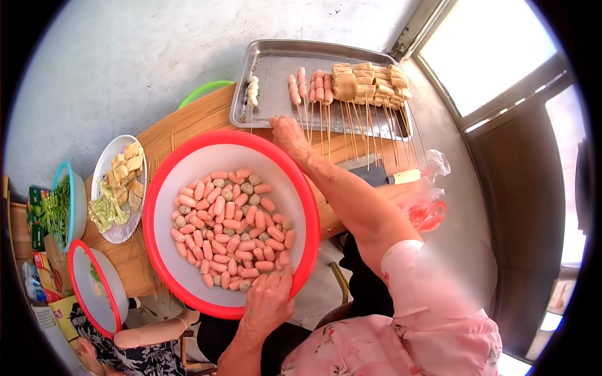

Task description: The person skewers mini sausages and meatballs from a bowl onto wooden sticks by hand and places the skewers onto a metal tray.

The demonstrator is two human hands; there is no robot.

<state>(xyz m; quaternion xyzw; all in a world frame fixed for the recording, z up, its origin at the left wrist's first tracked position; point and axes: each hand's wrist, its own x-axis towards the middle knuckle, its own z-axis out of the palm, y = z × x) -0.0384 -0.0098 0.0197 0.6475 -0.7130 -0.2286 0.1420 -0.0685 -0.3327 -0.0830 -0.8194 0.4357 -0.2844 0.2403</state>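
Note:
A large white basin with a red rim [310,188] holds many small pink sausages [235,225] and some greyish balls [254,199]. My left hand [290,139] is closed near the front edge of the metal tray [276,59], at the basin's upper right rim; what its fingers hold, if anything, I cannot make out. My right hand [268,302] is at the basin's lower rim, its fingertips bent over the sausages. On the tray lie a skewer of white balls [253,91], several sausage skewers [320,86] and tan rolled skewers [370,84].
A white plate [116,235] of cut food lies left of the basin, beside a blue-rimmed bowl of greens [78,200] and a red-rimmed bowl [113,279]. A knife [404,177] is at the right. Another person's arm [150,332] shows at lower left.

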